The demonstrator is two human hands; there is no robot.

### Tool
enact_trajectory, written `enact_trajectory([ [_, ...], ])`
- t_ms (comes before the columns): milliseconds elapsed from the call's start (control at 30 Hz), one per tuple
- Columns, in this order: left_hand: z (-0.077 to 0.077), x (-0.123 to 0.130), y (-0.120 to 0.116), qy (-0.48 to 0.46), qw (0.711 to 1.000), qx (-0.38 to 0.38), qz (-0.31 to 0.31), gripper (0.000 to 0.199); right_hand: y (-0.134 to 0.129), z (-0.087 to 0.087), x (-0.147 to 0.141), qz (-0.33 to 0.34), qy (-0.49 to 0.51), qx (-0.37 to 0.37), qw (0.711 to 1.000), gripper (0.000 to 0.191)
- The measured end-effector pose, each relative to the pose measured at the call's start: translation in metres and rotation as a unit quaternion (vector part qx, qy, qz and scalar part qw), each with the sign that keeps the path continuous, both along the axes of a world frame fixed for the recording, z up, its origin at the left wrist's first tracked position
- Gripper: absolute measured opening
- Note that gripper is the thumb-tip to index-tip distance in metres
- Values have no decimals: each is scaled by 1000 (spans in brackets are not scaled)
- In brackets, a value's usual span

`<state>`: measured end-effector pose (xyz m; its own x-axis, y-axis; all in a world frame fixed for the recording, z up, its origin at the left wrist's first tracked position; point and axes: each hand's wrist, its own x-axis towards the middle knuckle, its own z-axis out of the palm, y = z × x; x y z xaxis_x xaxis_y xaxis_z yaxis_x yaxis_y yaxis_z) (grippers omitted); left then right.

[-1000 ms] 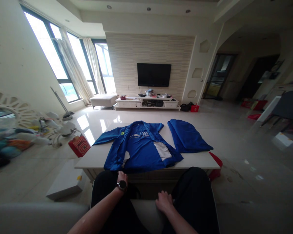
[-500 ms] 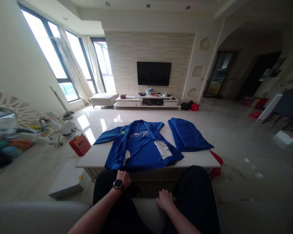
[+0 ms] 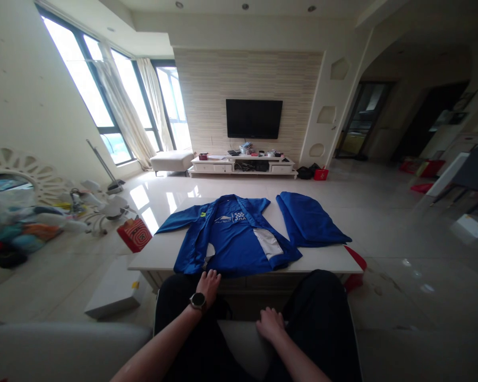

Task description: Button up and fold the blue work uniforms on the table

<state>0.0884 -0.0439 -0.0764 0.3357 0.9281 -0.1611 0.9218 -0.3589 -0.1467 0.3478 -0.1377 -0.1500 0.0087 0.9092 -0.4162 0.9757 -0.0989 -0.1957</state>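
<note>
A blue jacket [image 3: 235,244] with a white logo lies spread and unfastened on the white table [image 3: 334,262], its hem at the near edge. To its right rests a folded blue garment [image 3: 313,220]. My left hand [image 3: 209,285], with a watch on the wrist, is over my left thigh just below the hem, fingers extended and slightly apart; whether the fingertips touch the cloth is unclear. My right hand [image 3: 271,322] rests by my right thigh, fingers loosely curled, and nothing shows in it.
A red patterned bag [image 3: 134,234] and a white box [image 3: 115,289] stand on the floor left of the table. Something red [image 3: 356,268] is beside the table's right end. Across the room is a low TV cabinet [image 3: 242,167].
My left hand has moved up slightly toward the jacket's hem and its fingers have stretched out. My right hand stays put. The view has shifted slightly.
</note>
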Motion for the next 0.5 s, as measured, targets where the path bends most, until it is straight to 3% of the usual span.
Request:
enact_trajectory([
  [200,-1,-10,4,65,993,-76,69,36,-2,2,1,0,-5,5,1000,35],
  [500,-8,-15,4,54,994,-88,47,37,0,2,-1,4,-4,-5,1000,38],
])
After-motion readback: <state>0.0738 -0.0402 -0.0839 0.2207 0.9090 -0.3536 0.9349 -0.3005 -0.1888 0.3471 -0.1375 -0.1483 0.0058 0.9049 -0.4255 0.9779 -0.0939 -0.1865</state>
